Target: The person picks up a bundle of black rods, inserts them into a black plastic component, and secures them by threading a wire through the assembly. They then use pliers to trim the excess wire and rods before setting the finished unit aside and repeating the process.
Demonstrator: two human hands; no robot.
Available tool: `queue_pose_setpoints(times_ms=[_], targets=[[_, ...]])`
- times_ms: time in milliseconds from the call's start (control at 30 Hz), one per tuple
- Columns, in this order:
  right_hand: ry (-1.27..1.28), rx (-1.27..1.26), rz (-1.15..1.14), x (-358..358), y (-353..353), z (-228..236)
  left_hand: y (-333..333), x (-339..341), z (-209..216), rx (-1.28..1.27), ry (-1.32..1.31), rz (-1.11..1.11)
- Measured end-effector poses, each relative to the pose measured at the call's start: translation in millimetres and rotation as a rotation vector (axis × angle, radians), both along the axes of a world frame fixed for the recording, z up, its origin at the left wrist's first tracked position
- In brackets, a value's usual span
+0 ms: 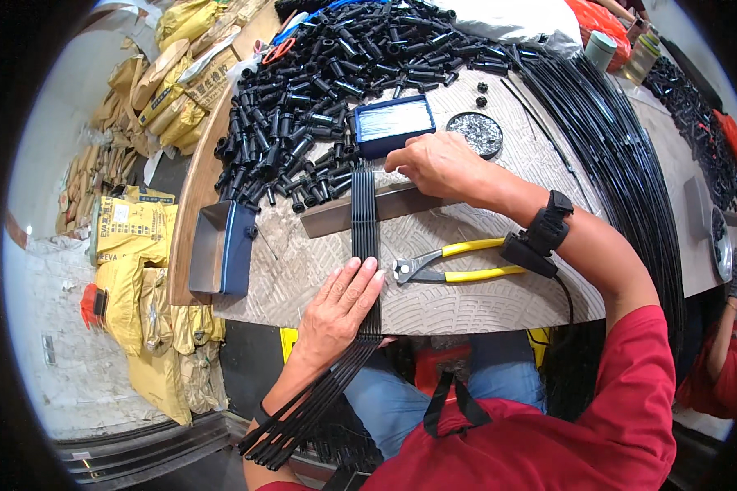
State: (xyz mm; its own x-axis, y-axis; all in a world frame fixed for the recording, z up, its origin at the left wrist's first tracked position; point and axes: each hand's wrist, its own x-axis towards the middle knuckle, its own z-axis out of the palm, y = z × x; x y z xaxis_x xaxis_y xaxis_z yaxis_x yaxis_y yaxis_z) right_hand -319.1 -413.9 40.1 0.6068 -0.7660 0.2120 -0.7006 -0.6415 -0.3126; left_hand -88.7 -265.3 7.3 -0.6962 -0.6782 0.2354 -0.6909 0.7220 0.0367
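A flat row of thin black rods (364, 233) runs up the table across a grey metal bar (327, 221), its lower ends fanning out past the near edge. My left hand (340, 307) is on the rods with fingers stretched over them; a bit of skin shows at their far side by the table edge, so the thumb seems to be underneath. At the rods' upper ends, my right hand (430, 164) has its fingertips pinched together; whatever they hold is too small to make out. Nippers (458, 262) with yellow handles lie below my right forearm.
Black tubular parts (303, 106) are heaped at the back. Before them stand a blue box (395, 147) of thin white pieces and a round dish (475, 135) of small shiny bits. A blue bin (223, 250) sits left; long black rods (614, 139) lie right, where another person (725, 352) works.
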Motion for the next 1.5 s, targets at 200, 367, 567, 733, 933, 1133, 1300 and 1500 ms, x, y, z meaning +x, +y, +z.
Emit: queue_pose_setpoints(times_ms=[200, 367, 567, 733, 933, 1133, 1300, 1500], targets=[[-0.015, -0.030, -0.053, -0.4, -2.7, -4.4, 1.3, -1.5, 1.2, 0.018, 0.030, -0.005], [-0.031, -0.032, -0.021, 0.0, 0.8, -0.4, 1.8, -0.9, 0.4, 0.008, 0.006, -0.010], [0.012, -0.025, -0.044, 0.8, -0.2, -1.0, 0.9, -3.2, 0.6, 0.045, 0.023, 0.015], [-0.031, -0.036, -0.005, 10.0, -0.6, 3.3, 9.2, 0.3, 13.2, 0.055, 0.001, 0.060], [0.055, -0.013, -0.084, 5.0, -6.7, -1.7, -0.8, -5.4, 0.7, 0.045, -0.009, 0.015], [-0.040, -0.090, -0.024, 9.7, -11.0, -2.6, 3.8, -3.3, 8.7, 0.069, 0.009, 0.020], [-0.118, 0.094, 0.012, 14.6, -18.1, -3.7, 3.5, 0.8, 4.3, 0.055, 0.028, 0.014], [-0.117, 0.058, 0.008, 21.5, -15.4, 2.0, 2.0, 5.2, 0.1, 0.004, 0.060, 0.005]])
